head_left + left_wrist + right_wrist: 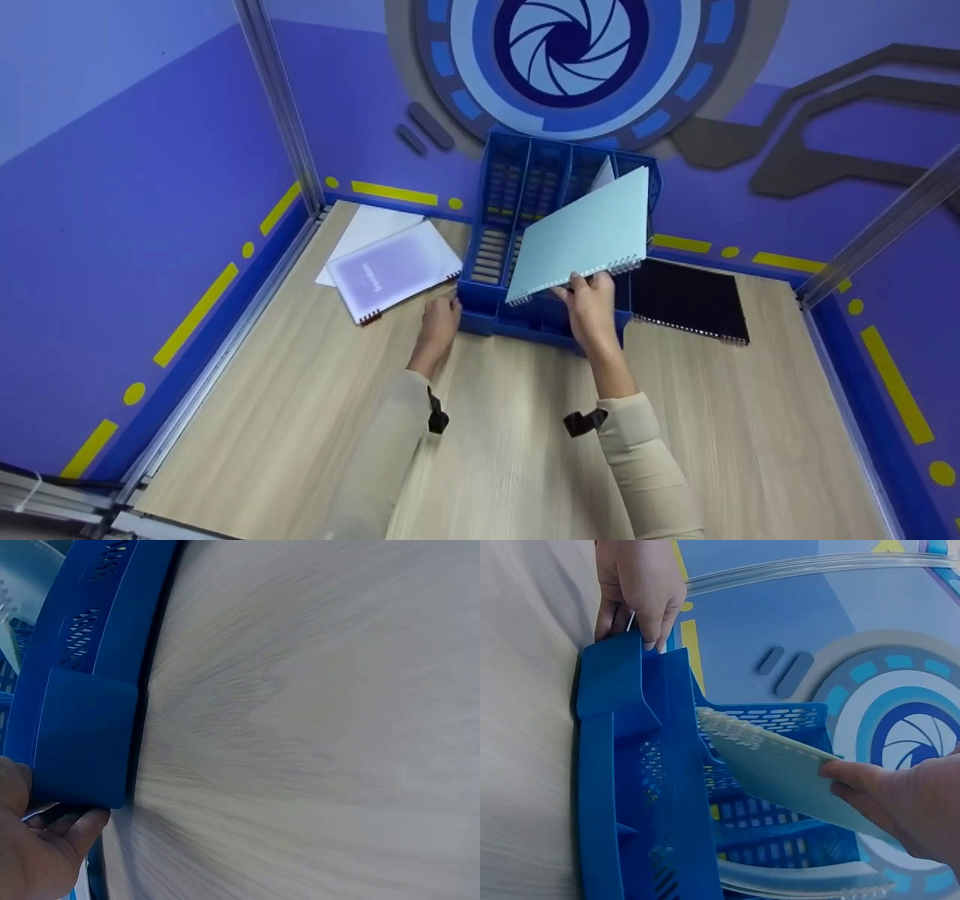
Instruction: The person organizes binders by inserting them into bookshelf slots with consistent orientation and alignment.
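Observation:
A blue desktop file organizer (480,300) with several upright slots stands against the back wall. My left hand (439,326) grips its front left corner, thumb and fingers on either side in the left wrist view. My right hand (592,307) pinches a pale green spiral notebook (585,232) by its wire-bound edge. The notebook is tilted above the organizer's slots and hides part of them. In the right wrist view, the notebook (780,772) slants over the slotted dividers. A white corner (603,176) of something pokes up behind it inside the organizer.
Left of the organizer, a white-purple spiral notebook (397,270) lies partly over a white sheet or notebook (360,225). A black spiral notebook (690,300) lies to the right, close to the organizer. Metal frame posts (277,105) and printed walls border the wooden table (510,450).

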A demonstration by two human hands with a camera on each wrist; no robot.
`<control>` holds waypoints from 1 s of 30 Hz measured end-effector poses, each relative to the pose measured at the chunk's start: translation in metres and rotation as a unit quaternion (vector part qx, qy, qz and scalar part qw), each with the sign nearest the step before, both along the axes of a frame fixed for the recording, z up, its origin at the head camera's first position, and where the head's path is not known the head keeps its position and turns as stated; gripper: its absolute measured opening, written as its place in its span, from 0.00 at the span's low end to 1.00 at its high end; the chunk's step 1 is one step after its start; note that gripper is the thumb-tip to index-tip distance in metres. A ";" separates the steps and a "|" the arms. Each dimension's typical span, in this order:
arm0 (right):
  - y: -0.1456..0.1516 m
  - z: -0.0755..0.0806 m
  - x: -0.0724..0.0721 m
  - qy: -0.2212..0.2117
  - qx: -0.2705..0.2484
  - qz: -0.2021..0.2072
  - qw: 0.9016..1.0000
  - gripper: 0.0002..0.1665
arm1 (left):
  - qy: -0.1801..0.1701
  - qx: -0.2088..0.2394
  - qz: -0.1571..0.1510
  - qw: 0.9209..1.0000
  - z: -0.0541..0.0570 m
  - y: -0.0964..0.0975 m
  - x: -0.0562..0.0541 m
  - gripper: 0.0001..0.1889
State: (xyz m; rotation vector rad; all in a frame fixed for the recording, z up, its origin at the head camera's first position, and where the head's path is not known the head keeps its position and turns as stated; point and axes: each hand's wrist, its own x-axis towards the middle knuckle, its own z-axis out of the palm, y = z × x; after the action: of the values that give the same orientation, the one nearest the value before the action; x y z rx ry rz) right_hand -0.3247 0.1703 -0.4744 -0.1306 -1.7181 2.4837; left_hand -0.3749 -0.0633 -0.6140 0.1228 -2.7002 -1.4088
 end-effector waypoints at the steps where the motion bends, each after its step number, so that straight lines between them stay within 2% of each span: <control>1: -0.002 -0.001 -0.002 0.004 0.001 -0.006 1.000 0.24 | 0.001 0.000 0.002 1.000 0.000 0.000 0.000 0.20; 6: -0.012 -0.007 -0.014 0.024 0.015 -0.023 0.999 0.30 | -0.005 0.002 0.001 1.000 -0.002 -0.001 0.000 0.19; 15: -0.030 -0.016 -0.033 0.022 0.041 -0.064 0.997 0.27 | 0.001 0.015 -0.012 1.000 0.001 -0.001 0.000 0.21; 19: -0.035 -0.022 -0.040 0.016 0.080 -0.065 0.995 0.27 | 0.000 0.009 -0.008 1.000 0.002 0.000 0.000 0.21; 21: -0.037 -0.024 -0.044 0.010 0.112 -0.065 0.992 0.25 | 0.006 0.003 -0.007 1.000 0.002 0.000 0.000 0.20; 25: -0.041 -0.029 -0.051 0.007 0.198 -0.069 0.978 0.23 | 0.016 -0.005 -0.007 1.000 0.002 0.000 0.001 0.18; 28: -0.042 -0.032 -0.056 0.010 0.241 -0.073 0.968 0.23 | 0.017 0.001 -0.009 1.000 0.001 0.000 0.001 0.18; 30: -0.042 -0.035 -0.058 0.006 0.253 -0.073 0.965 0.24 | 0.021 0.001 -0.010 1.000 0.000 0.000 0.001 0.18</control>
State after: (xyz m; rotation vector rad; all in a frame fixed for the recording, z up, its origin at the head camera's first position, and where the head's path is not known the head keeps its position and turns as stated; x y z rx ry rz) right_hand -0.3827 0.1284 -0.5094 -0.1839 -2.1805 1.8696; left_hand -0.3741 -0.0636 -0.6137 0.0646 -2.6738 -1.4027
